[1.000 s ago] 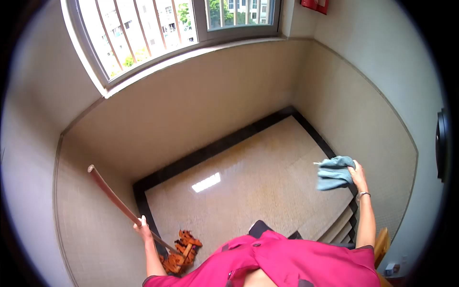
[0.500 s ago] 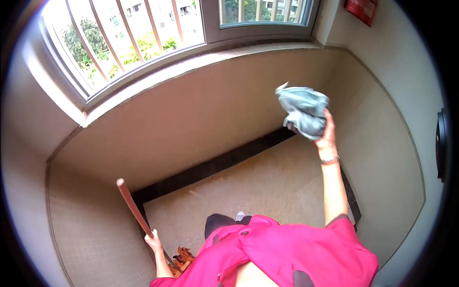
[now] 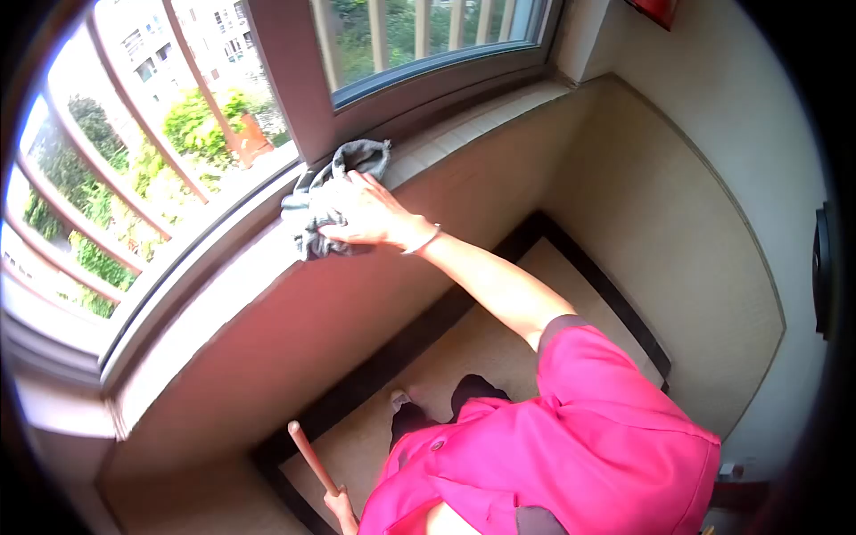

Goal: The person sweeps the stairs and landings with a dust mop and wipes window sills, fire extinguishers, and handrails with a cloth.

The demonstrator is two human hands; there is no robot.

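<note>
My right hand [image 3: 373, 212] presses a crumpled grey cloth [image 3: 314, 218] onto the window sill [image 3: 223, 290], near the foot of the upright window frame. Its fingers are bent over the cloth, and part of the cloth bunches up beyond them. Low in the view, my left hand [image 3: 340, 506] is wrapped round a reddish-brown pole [image 3: 309, 455]. The pole slants, with its pale top end uppermost. Its lower end is out of sight behind my pink top.
Metal bars [image 3: 134, 111] stand outside the opening at left, and a glass pane [image 3: 428, 40] fills the right side. Below the sill runs a tiled wall [image 3: 428, 223] with a dark skirting [image 3: 383, 357] along the floor. A red box [image 3: 655, 11] hangs at upper right.
My right hand has brought the cloth left from the air at the right onto the sill. My view has shifted toward the window, and the pole now appears lower and further right.
</note>
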